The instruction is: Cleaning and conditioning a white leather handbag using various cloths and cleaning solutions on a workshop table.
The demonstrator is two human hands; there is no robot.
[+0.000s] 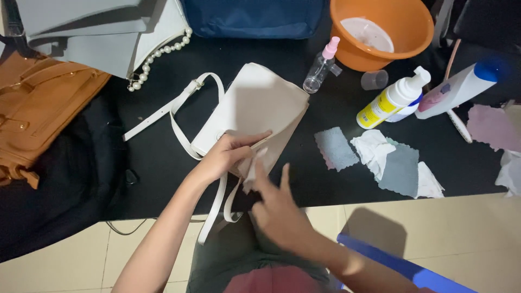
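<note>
— Where is the white bag [255,108]?

— On the black tabletop [325,184], its lower end at the near edge, straps [179,108] trailing over it.

— And the hands?

— The left hand [225,154] has its grip closed on the bag's lower edge. The right hand [277,209] pinches a small white cloth [251,171] against that edge, fingers partly spread.

— What else?

— Cloth pieces [399,165] lie toward the right edge, with a spray bottle [320,68], a pump bottle [393,100] and an orange basin [380,30] at the far side.
</note>
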